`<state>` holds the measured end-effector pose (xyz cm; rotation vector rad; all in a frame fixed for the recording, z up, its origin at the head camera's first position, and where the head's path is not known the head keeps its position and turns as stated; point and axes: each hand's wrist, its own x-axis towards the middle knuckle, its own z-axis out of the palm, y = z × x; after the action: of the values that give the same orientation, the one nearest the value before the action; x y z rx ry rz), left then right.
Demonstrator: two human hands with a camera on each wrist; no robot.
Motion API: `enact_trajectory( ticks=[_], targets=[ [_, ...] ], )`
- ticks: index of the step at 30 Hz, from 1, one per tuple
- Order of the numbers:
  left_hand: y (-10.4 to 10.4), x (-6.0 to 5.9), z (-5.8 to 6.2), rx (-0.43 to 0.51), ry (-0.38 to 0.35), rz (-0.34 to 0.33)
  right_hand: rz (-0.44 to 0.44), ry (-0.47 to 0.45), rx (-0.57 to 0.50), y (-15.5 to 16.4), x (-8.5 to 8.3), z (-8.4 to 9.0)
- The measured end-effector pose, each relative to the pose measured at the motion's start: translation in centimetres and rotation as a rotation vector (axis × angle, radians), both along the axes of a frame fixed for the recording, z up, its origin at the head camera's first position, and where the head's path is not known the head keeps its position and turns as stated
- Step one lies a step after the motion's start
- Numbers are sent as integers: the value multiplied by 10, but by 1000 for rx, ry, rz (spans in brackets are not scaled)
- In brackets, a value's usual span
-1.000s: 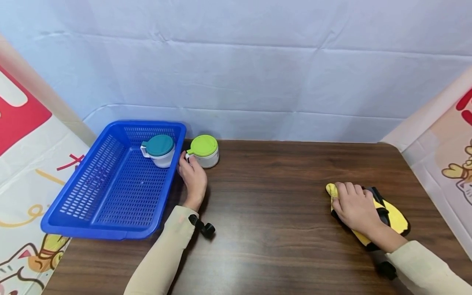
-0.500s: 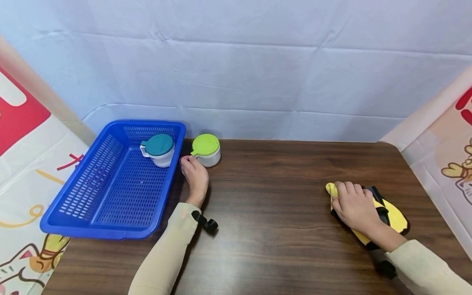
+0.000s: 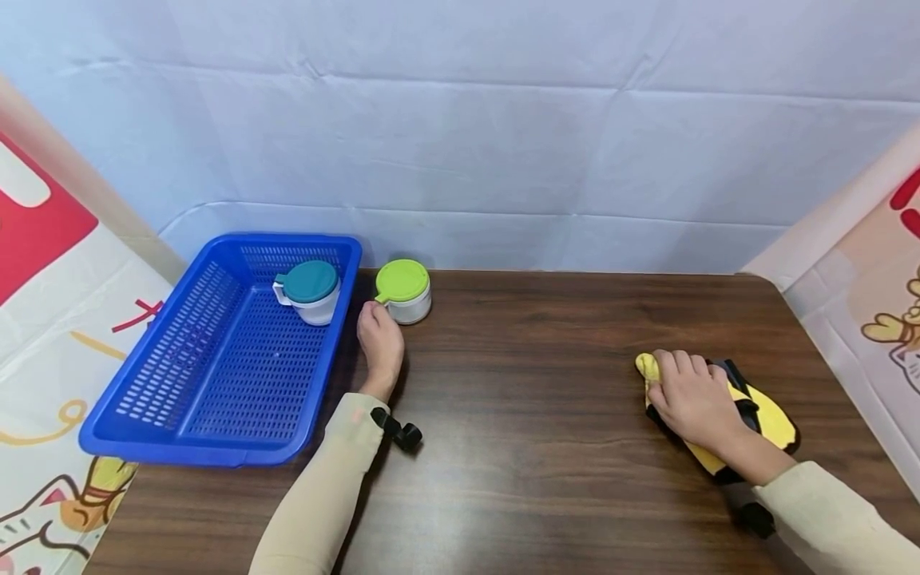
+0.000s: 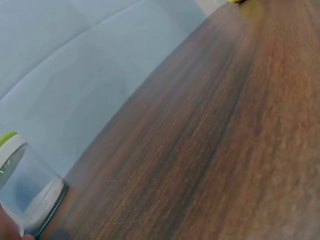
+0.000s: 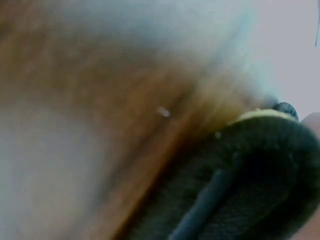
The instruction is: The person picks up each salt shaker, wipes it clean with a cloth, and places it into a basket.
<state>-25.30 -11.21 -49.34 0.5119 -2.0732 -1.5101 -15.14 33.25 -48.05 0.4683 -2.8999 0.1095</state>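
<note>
A seasoning jar with a lime-green lid and clear body stands on the table, just right of the blue basket. At its handle side is my left hand, fingers curled and pinching the handle, which the hand mostly hides. The jar's clear side and a fingertip show at the left edge of the left wrist view. My right hand grips a yellow and black fabric item with dark edging and a strap, lying on the table at right. Its dark padded rim fills part of the right wrist view.
A blue perforated basket stands at the left of the wooden table. Inside it, near the back right corner, sits a similar jar with a teal lid. Pale cloth hangs behind the table.
The lime-lidded jar has shifted slightly right and back, its handle turning towards me. My left fingers have curled in closer at the handle. The right hand stays on the fabric item.
</note>
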Motion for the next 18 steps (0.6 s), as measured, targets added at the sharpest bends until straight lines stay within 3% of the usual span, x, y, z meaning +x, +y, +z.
enact_trajectory(
  ticks=[11,15,18],
  targets=[
    [-2,1,2,7,-16,13,5,-1,-48,-1,2,8],
    [-3,1,3,10,-26,6,-47,-24,-46,-2,5,10],
    [-4,0,3,13,-37,-3,-114,-106,-39,-5,7,13]
  ],
)
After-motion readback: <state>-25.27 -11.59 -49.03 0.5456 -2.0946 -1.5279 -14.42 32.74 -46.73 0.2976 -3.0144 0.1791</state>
